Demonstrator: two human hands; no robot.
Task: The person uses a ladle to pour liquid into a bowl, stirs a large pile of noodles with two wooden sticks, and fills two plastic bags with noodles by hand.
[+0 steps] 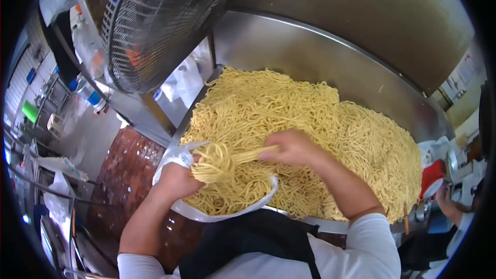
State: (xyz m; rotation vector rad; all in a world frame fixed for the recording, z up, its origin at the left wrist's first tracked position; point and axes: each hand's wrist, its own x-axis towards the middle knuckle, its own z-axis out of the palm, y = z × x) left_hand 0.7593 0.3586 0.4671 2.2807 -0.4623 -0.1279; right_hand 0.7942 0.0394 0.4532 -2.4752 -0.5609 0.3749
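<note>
A big heap of yellow noodles (320, 124) covers a steel table (289, 46). My left hand (178, 178) grips the rim of a white plastic bag (227, 212) held open at the table's near edge, partly filled with noodles. My right hand (292, 147) is closed on a bundle of noodles (227, 160) that stretches leftward over the bag's mouth.
A large black fan (155, 20) stands at the back left of the table. A brown tiled floor (124, 170) lies below on the left. At the right edge another person's hand (447, 201) is near a red and white container (431, 178).
</note>
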